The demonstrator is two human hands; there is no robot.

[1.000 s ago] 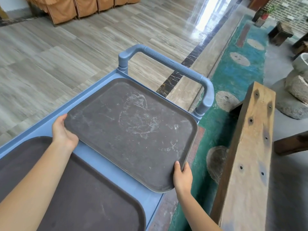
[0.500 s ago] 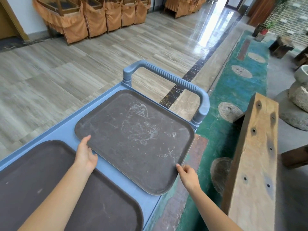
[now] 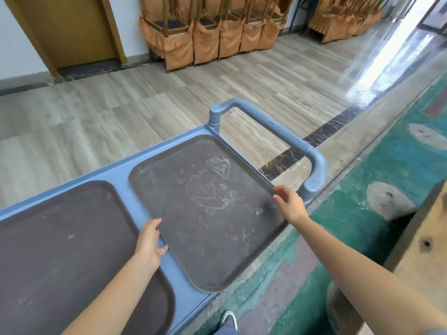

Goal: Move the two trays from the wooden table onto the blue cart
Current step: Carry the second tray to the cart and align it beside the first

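Two dark brown trays lie on the blue cart (image 3: 125, 180). The scratched tray (image 3: 208, 209) sits at the handle end, its near corner sticking out over the cart's near edge. My left hand (image 3: 150, 240) holds its left rim, with the thumb on the rim and the fingers along it. At the far right corner, next to the cart handle (image 3: 278, 131), my right hand (image 3: 289, 204) curls its fingers over the rim. The other tray (image 3: 60, 252) lies flat to the left, and my left forearm crosses over its near corner.
A thick wooden table edge (image 3: 425, 243) stands at the right. Green painted floor with round stone discs (image 3: 384, 197) runs between cart and table. Orange-covered stacked chairs (image 3: 205, 32) line the far wall beside a door (image 3: 70, 27). My shoe (image 3: 228, 320) shows below.
The scratched tray has come down flat on the cart and slid toward the handle. My right hand moved from its near corner to the far right corner; my left stays on the left rim.
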